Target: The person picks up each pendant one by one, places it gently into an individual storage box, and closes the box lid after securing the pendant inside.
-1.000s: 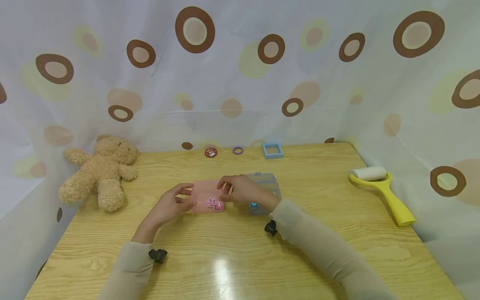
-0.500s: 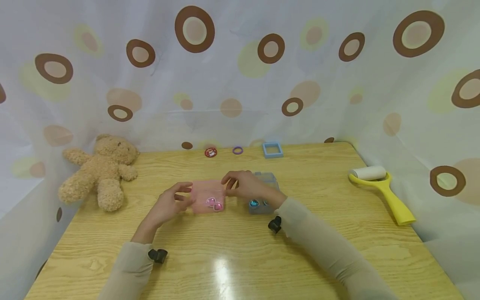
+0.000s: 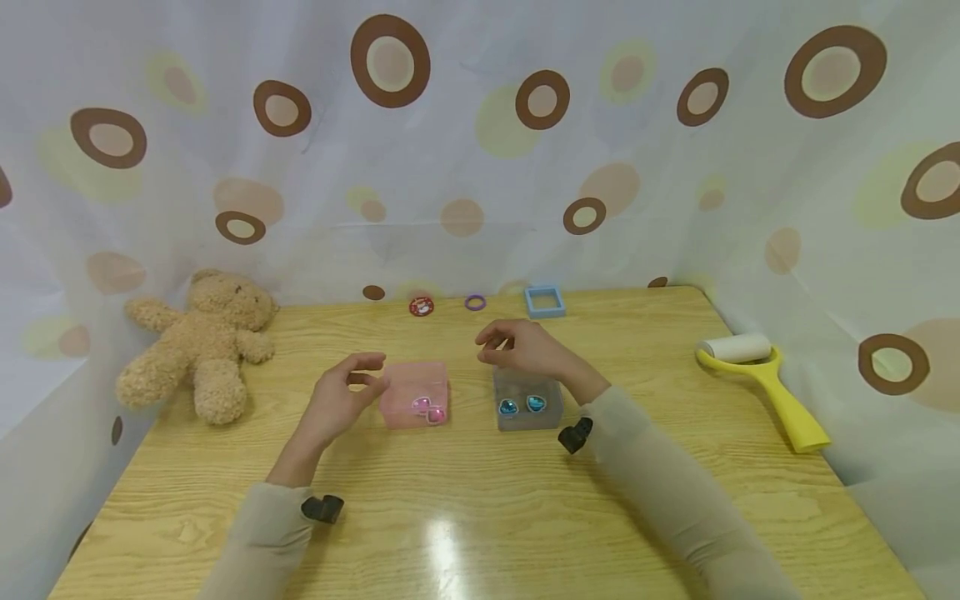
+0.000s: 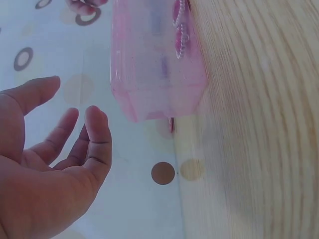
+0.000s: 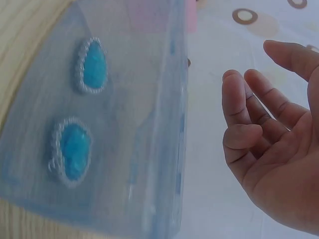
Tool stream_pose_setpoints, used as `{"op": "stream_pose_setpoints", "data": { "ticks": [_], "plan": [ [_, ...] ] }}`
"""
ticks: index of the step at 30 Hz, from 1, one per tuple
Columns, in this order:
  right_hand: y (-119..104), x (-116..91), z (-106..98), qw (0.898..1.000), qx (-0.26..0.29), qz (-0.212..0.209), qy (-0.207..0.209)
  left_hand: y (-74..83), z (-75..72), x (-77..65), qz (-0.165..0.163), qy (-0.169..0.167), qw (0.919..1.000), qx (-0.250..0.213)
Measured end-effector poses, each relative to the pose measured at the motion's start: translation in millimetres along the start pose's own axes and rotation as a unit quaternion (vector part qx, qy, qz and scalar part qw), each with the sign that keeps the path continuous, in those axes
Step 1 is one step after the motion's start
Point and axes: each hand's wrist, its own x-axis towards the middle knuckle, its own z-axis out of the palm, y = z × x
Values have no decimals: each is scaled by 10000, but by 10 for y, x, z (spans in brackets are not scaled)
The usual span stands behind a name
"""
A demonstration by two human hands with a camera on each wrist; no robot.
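A see-through pink plastic box (image 3: 408, 392) sits on the table, with two pink gems (image 3: 429, 408) edged in small clear beads on its front half. My left hand (image 3: 337, 396) hovers just left of it, thumb and fingers apart and loosely bent, holding nothing. To the right stands a see-through blue-grey plastic box (image 3: 531, 419) bearing two teal gems (image 5: 75, 152) with beaded borders. Over its back edge is my right hand (image 3: 528, 348), its fingers relaxed and nothing between them. That hand hides the rear of the blue box in the head view.
Along the back lie a round red badge (image 3: 422, 307), a purple ring (image 3: 476, 302) and a light blue square frame (image 3: 545, 302). A teddy bear (image 3: 202, 337) lies at the left. At the right, a yellow-handled lint roller (image 3: 783, 400) leans by the patterned curtain (image 3: 465, 125).
My right hand has moved from the pink box's right edge to the back of the blue box, uncovering both teal gems. My left hand has shifted slightly up and away from the pink box.
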Motion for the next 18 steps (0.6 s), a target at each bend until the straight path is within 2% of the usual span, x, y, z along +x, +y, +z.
{"op": "stream_pose_setpoints", "data": {
  "ticks": [11,18],
  "plan": [
    [217,-99,-237,9986,291,402,204,139,152,30,144,-4,9974,-706],
    [391,-182,-381,9966,38,723,387,223,341,77,153,-128,9956,-918]
  ]
}}
